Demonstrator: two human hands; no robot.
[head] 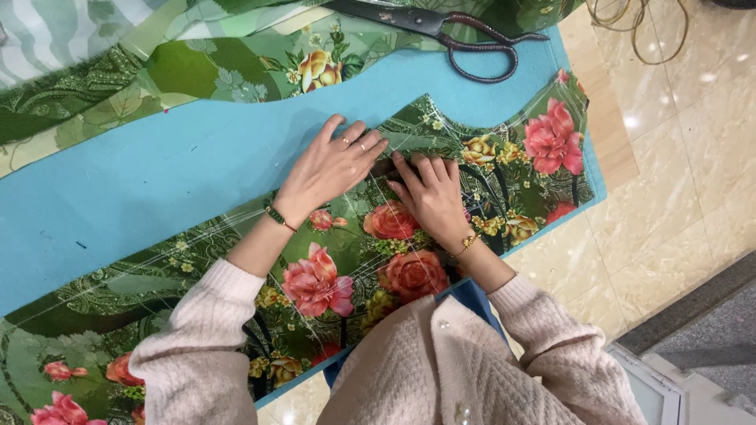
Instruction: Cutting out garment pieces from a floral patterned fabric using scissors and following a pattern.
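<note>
Our left hand point(331, 167) lies flat, fingers together, and our right hand point(429, 195) presses beside it with fingers slightly spread. Neither grips anything. Both rest on the green fabric printed with pink roses point(378, 260), at its upper cut edge. The fabric lies across the blue table cover point(157, 173) in front of us. Black scissors point(457, 35) sit well apart at the far edge, beside more green floral cloth point(220, 71).

No packages, labels, signs or screens in view anywhere on the work surface or the floor beside it.
</note>
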